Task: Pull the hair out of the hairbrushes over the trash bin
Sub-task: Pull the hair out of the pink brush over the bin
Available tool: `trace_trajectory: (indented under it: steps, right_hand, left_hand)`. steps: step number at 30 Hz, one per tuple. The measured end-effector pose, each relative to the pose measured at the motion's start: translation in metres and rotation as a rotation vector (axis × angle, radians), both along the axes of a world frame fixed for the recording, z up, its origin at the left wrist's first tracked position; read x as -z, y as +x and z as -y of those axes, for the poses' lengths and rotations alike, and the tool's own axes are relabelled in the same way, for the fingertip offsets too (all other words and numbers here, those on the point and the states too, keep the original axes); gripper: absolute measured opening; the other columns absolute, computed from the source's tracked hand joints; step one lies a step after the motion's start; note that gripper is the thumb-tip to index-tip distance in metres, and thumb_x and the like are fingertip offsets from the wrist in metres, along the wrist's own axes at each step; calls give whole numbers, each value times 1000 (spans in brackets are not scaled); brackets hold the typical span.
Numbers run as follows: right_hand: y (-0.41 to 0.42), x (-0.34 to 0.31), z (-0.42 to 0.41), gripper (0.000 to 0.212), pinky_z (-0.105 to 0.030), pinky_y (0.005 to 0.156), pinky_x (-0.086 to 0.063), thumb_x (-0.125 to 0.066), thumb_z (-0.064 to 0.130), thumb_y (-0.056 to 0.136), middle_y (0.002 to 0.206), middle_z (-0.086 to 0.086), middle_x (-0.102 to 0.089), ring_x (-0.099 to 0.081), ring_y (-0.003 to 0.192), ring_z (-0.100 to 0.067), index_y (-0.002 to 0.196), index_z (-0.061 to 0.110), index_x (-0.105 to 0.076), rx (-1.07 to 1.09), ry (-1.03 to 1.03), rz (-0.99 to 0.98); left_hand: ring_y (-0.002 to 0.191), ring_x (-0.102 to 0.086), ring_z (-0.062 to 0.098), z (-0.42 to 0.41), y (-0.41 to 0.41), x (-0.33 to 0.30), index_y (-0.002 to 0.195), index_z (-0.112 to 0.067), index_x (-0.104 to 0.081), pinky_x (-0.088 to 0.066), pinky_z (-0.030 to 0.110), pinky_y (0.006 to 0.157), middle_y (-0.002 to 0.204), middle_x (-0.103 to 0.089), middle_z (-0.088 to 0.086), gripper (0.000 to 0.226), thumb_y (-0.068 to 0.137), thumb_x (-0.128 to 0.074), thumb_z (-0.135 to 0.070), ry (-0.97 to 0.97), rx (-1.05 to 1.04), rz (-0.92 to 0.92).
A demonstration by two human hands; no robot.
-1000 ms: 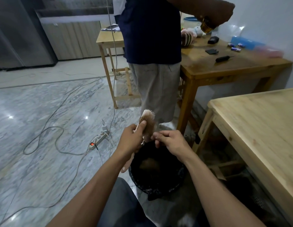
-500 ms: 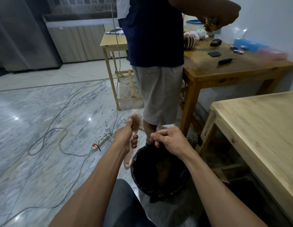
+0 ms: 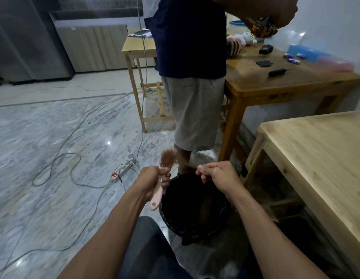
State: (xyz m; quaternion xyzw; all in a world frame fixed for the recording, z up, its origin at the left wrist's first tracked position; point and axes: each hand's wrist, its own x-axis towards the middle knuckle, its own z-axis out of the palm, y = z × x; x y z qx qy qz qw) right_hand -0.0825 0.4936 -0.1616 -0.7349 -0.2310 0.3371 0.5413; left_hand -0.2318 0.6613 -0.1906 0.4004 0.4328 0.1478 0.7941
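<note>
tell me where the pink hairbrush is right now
In the head view, low centre, the pink hairbrush is upright in the left hand, just left of the black trash bin, bristle head up.

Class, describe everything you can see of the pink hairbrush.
The pink plastic-looking hairbrush has an oval head matted with reddish-brown hair and a handle with a hole at its end. The left hand holds its neck, head tilted up. The right hand pinches strands stretched from it, above the black-lined trash bin.
</note>
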Motion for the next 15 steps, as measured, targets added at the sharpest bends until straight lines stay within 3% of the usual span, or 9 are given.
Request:
trace_trajectory:
  steps: [5,8,10,12,13,15]
  right_hand:
    - [-5,-2,-2,24,-17,68,-55,-71,16,95,59,-3,-69,-65,62,-11,77,6,-83,22,60,47]
    - [2,-7,2,22,-31,85,-59,-70,16,96,73,-12,-77,-72,75,-21,78,11,-83,96,93,68]
    - [7,-11,4,16,-30,93,-56,-67,13,97,102,-10,-80,-72,97,-19,103,12,-83,-36,-23,96]
    - [12,-9,1,46,-24,100,-44,-67,15,95,141,-4,-64,-59,128,-18,141,16,-64,-253,-276,173]
    - [13,-6,-2,63,-27,104,-39,-67,18,92,155,-2,-51,-48,141,-21,152,21,-51,-285,-358,206]
    - [12,-6,-9,78,-35,113,-35,-65,29,85,165,0,-36,-36,150,-24,159,30,-38,-223,-322,191]
  left_hand:
    - [31,-33,13,-21,7,14,75,-8,-44,-29,17,35,66,-39,9,27,92,-34,11,29,-242,-126]
    - [43,-33,17,-24,1,10,77,-9,-45,-26,24,45,63,-39,10,23,86,-36,11,206,-338,-226]
    - [50,-32,20,-16,-5,4,79,-7,-46,-24,31,50,65,-39,9,20,86,-41,11,358,-271,-237]
    - [52,-39,22,-4,-6,0,79,-4,-51,-32,34,51,65,-47,12,14,88,-50,7,482,-151,-209]
    - [53,-44,23,2,-6,-3,80,-4,-54,-37,36,52,66,-52,13,12,88,-54,4,536,-107,-205]
    - [55,-51,24,12,-2,-10,81,-10,-58,-44,37,54,68,-58,12,12,88,-58,-1,644,-35,-202]
